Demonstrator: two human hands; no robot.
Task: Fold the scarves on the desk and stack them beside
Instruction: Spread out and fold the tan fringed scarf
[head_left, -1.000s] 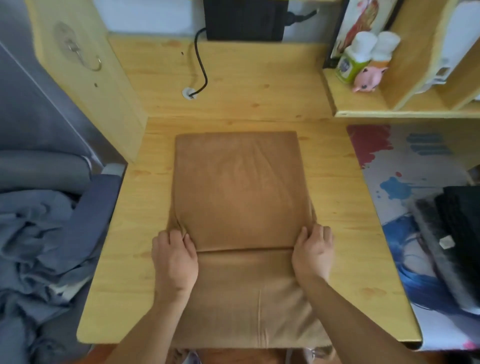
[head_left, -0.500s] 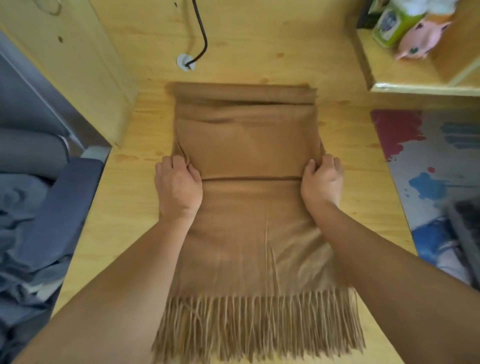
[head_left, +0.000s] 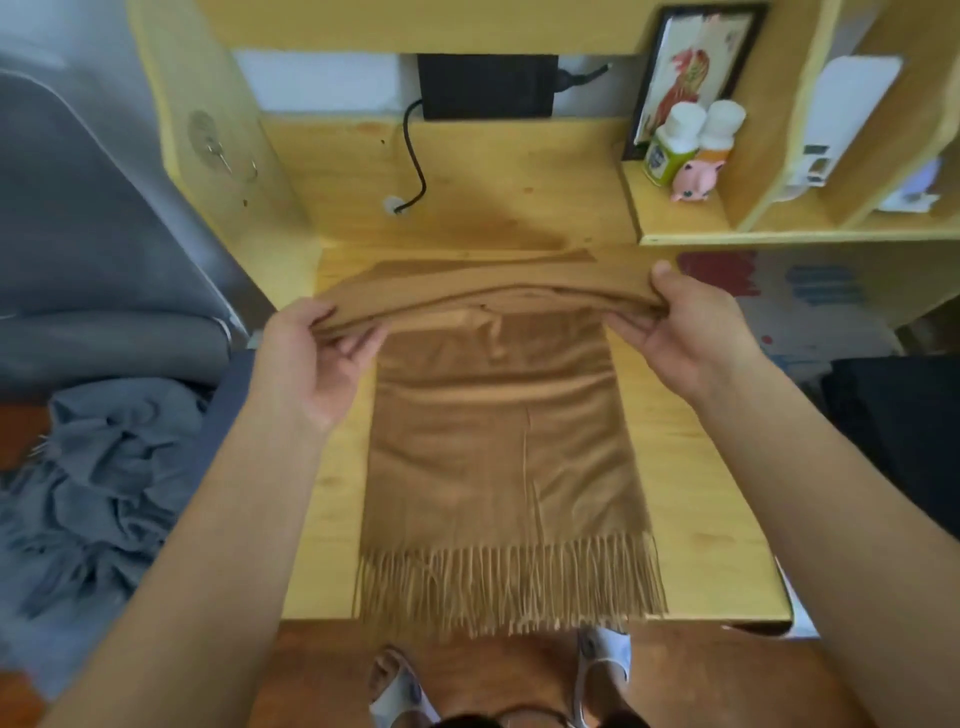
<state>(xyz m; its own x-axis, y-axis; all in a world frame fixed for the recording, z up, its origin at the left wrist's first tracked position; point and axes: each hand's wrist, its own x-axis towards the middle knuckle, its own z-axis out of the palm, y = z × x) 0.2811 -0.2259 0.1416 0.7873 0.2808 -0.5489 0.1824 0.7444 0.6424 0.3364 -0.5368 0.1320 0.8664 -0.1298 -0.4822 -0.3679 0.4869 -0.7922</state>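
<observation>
brown scarf (head_left: 498, 457) lies lengthwise on the desk (head_left: 691, 499), fringe at the near edge. our left hand (head_left: 311, 364) and right hand (head_left: 685, 338) pinch its folded far end, lifted off the desk. grey cloth (head_left: 104, 483) heaped left.

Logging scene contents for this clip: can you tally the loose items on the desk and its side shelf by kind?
Tan fringed scarf, pinched at both edges by the left hand and right hand: 1
White-capped bottles: 2
Pink pig figurine: 1
Framed picture: 1
Total: 5
</observation>
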